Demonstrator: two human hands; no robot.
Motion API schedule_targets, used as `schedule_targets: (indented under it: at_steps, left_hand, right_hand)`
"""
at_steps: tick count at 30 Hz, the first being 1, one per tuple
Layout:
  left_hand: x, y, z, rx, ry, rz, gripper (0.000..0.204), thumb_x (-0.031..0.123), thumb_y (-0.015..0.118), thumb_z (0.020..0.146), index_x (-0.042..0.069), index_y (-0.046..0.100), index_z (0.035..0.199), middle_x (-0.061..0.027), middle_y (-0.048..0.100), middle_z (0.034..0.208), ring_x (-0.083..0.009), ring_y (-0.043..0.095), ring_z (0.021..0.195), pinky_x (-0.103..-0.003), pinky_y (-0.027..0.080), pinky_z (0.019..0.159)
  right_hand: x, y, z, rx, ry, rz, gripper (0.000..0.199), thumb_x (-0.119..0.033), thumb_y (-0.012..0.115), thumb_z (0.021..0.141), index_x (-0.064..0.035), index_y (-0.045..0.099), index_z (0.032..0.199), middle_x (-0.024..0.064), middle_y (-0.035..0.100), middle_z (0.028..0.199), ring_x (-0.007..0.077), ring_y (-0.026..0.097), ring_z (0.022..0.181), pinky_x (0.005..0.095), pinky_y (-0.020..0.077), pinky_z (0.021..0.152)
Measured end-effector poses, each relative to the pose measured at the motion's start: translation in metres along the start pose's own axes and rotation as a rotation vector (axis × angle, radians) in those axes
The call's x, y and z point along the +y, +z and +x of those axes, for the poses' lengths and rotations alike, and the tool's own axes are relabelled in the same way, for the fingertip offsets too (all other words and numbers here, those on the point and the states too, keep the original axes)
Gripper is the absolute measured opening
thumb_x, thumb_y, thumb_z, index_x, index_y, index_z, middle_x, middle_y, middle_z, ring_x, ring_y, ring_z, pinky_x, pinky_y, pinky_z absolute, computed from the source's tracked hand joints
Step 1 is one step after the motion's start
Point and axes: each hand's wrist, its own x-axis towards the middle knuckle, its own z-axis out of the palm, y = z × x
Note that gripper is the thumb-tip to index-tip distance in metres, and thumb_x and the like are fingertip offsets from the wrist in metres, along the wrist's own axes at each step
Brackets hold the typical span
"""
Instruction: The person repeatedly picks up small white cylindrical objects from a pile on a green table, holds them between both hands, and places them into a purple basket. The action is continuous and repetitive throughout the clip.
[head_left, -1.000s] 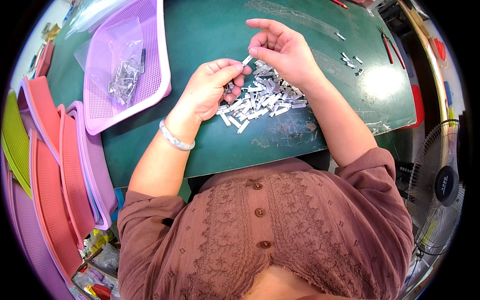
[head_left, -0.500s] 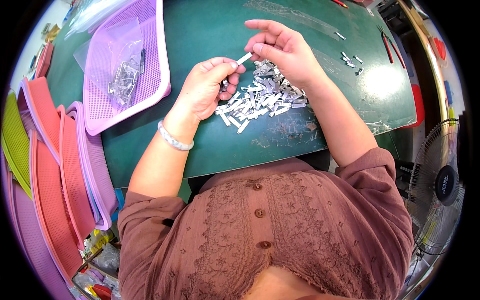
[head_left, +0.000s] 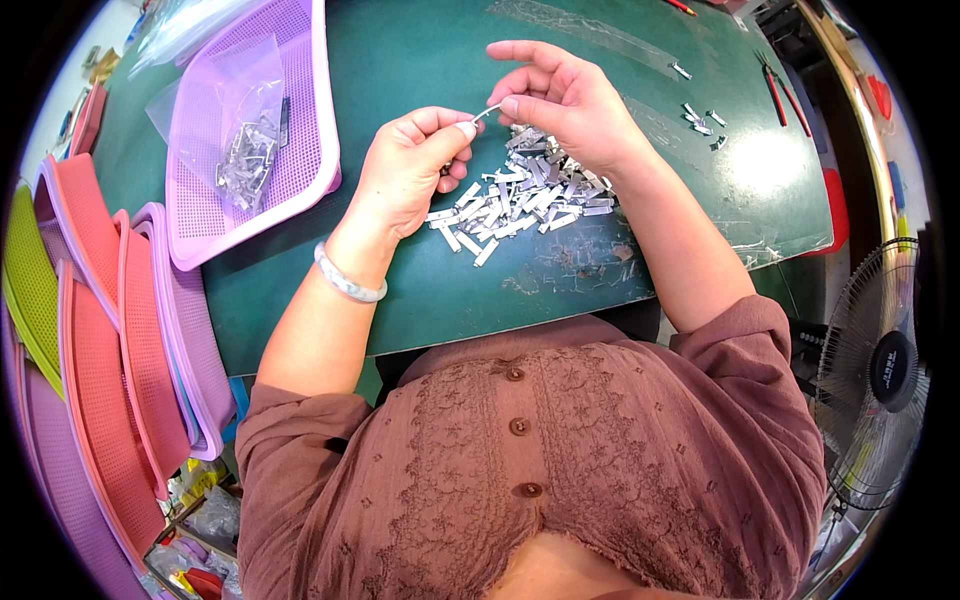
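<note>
Between my two hands is a small, narrow silvery metal piece (head_left: pixel 487 112), seen almost edge-on. My left hand (head_left: pixel 400 170) pinches one end between thumb and forefinger. Its other fingers curl in, and a bit of something dark shows under them. At the opposite end, the thumb and forefinger of my right hand (head_left: pixel 575 110) grip the same piece, while the remaining fingers are loosely raised. A loose pile of similar metal pieces (head_left: pixel 525 200) lies on the green tabletop (head_left: pixel 420 290) just below and between the hands.
A purple perforated basket (head_left: pixel 310 140) at left holds a clear bag (head_left: pixel 245 165) of metal parts. Stacked pink and purple baskets (head_left: pixel 100 260) stand beside the table. Several loose pieces (head_left: pixel 697 119) and red-handled pliers (head_left: pixel 775 97) lie at right. A fan (head_left: pixel 880 370) stands right.
The metal piece has turned, from showing its flat face to showing a thin edge. My left fingers have shifted slightly and closed in more; both hands stay in nearly the same place.
</note>
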Motion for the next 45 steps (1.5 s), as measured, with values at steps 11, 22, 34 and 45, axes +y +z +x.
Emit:
schedule_targets:
  at_steps: [11,22,34,45]
  left_hand:
    - [-0.001,0.0,0.0,0.015,0.037,-0.03,0.009,0.007,0.056,0.083,0.002,0.057,0.091,-0.0006,0.053,0.069,-0.006,0.046,0.056,-0.018,0.035,0.046]
    - [-0.003,-0.009,0.005,-0.047,-0.003,-0.38,0.007,0.008,0.05,0.083,0.002,0.052,0.085,-0.011,0.057,0.086,-0.0158,0.055,0.071,-0.023,0.046,0.056]
    - [-0.003,-0.008,0.006,-0.025,-0.052,-0.264,0.011,0.01,0.051,0.084,0.001,0.053,0.091,-0.0085,0.057,0.079,-0.014,0.055,0.065,-0.021,0.045,0.05]
    - [-0.004,-0.001,0.004,0.005,-0.075,-0.096,0.013,0.012,0.054,0.085,0.002,0.056,0.093,-0.0036,0.056,0.072,-0.009,0.052,0.059,-0.018,0.039,0.046]
  right_hand:
    - [-0.003,0.002,0.0,0.007,-0.044,0.016,0.046,0.007,0.057,0.076,0.0039,0.043,0.12,0.007,0.059,0.086,0.0097,0.056,0.08,0.0209,0.045,0.071]
    - [0.003,-0.015,0.004,0.151,-0.165,-0.584,0.037,0.0,0.055,0.078,-0.0026,0.052,0.114,0.0057,0.061,0.079,0.0133,0.058,0.075,0.0252,0.0459,0.069]
    - [0.014,-0.012,0.004,0.127,-0.173,-0.952,0.041,0.001,0.055,0.069,-0.003,0.053,0.11,0.0078,0.057,0.065,0.0237,0.056,0.062,0.0338,0.0451,0.061]
    - [0.015,-0.011,0.005,0.124,-0.182,-1.061,0.044,-0.004,0.056,0.069,-0.0044,0.051,0.112,0.0103,0.062,0.072,0.0295,0.059,0.073,0.0391,0.0466,0.069]
